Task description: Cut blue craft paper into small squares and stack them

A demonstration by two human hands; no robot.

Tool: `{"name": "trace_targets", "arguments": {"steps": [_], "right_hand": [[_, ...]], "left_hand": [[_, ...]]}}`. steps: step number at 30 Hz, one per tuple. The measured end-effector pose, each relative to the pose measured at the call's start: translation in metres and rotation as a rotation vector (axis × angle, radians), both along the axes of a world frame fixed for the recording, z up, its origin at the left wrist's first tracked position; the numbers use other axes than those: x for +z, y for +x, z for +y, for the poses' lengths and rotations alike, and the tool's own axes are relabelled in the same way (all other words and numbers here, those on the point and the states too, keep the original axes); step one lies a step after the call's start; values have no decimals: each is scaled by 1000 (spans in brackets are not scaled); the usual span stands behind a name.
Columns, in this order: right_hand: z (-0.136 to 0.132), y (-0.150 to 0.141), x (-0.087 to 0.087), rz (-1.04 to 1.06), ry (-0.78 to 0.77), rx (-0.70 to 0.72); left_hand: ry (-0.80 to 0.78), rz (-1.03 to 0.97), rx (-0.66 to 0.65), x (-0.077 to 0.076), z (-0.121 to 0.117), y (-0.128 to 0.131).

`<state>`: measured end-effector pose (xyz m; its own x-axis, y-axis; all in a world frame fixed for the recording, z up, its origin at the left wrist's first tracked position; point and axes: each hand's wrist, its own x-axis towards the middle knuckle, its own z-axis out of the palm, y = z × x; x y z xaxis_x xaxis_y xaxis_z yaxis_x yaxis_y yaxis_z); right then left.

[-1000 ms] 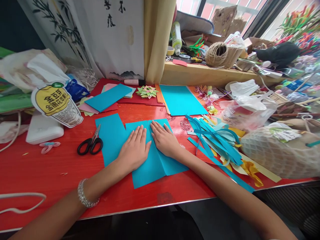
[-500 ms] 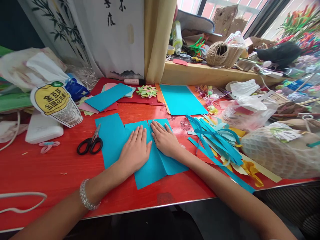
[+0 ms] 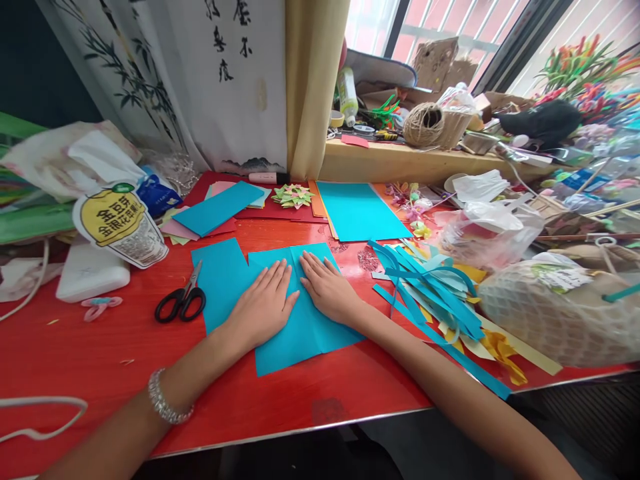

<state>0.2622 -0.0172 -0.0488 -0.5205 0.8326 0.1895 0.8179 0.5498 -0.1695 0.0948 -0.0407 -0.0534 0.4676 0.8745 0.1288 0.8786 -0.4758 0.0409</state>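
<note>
Two flat palms press a creased blue sheet

Nearest us, a silvery beaded bracelet (image 3: 163, 400) circles the left wrist above the glossy red tabletop (image 3: 100, 373). Just beyond, the bright blue rectangular paper sheet (image 3: 293, 340) lies flat on the tabletop beneath both hands, a crease running lengthwise down it. Our left hand (image 3: 265, 303) rests on the sheet left of that crease, our right hand (image 3: 327, 287) on its right. Each grip is laid out wide and flat, pinching nothing.

We judge the step in hand to be smoothing the fold out and keeping the paper steady. The next move, in our view, calls for even pressure along the crease and no sideways drag that might skew the edges.

To the left lies another blue paper piece (image 3: 220, 280); whether it runs under the sheet, our hand hides. The black-handled metal scissors (image 3: 189, 287) touch its left edge, near our left hand. A heap of cut blue, yellow and pale paper strips (image 3: 453, 303) lies to the right.

Farther back, we see a blue-topped stack of coloured paper (image 3: 363, 210), and left of it a green-and-pink folded paper flower (image 3: 293, 196).
</note>
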Motion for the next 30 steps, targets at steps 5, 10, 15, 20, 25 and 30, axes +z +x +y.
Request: {"name": "trace_targets", "arguments": {"steps": [5, 10, 15, 20, 25, 30], "right_hand": [[-1, -3, -9, -45, 30, -53], [-3, -6, -9, -66, 57, -79], [-3, -7, -9, -83, 56, -96], [-5, -10, -9, -85, 54, -132], [-7, -13, -11, -68, 58, -160], [-2, -9, -7, -14, 4, -154]], "left_hand": [[9, 13, 35, -2, -1, 1], [26, 17, 64, -3, -5, 7], [60, 24, 90, -3, -7, 11], [87, 16, 108, -4, -8, 14], [108, 27, 137, -5, -9, 18], [158, 6, 119, 1, -10, 14]]}}
